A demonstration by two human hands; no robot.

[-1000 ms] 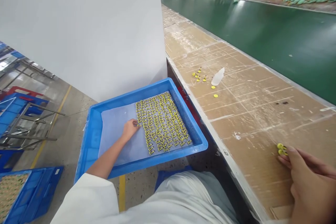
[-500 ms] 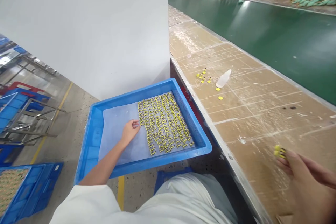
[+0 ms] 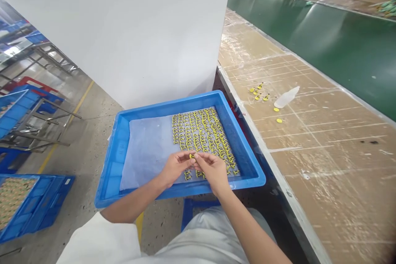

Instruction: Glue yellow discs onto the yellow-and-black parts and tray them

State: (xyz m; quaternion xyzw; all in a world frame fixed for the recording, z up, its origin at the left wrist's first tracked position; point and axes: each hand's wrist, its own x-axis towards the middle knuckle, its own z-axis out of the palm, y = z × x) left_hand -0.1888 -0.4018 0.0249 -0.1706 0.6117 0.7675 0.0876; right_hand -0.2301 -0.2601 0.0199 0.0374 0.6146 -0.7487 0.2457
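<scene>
My left hand (image 3: 175, 168) and my right hand (image 3: 214, 168) meet over the front of a blue tray (image 3: 109, 173). Between their fingertips is a small yellow-and-dark piece (image 3: 192, 156), gripped from both sides; its exact kind is too small to make out. Below and beyond the hands, many small yellow-and-black pieces (image 3: 201, 126) stand in rows on a pale sheet (image 3: 148, 148) lining the tray. The hands cover part of the nearest rows.
To the right, a worn brown tabletop (image 3: 328, 148) carries a white bottle (image 3: 287, 97) lying on its side, several loose yellow pieces (image 3: 258, 92) and a yellow disc (image 3: 279, 120). A green belt (image 3: 297, 37) runs behind. Blue crates (image 3: 46, 206) stand at left.
My right hand has come left from above the tabletop to the tray, bringing yellow pieces. My left hand has moved slightly right to meet it. The view has shifted a little.
</scene>
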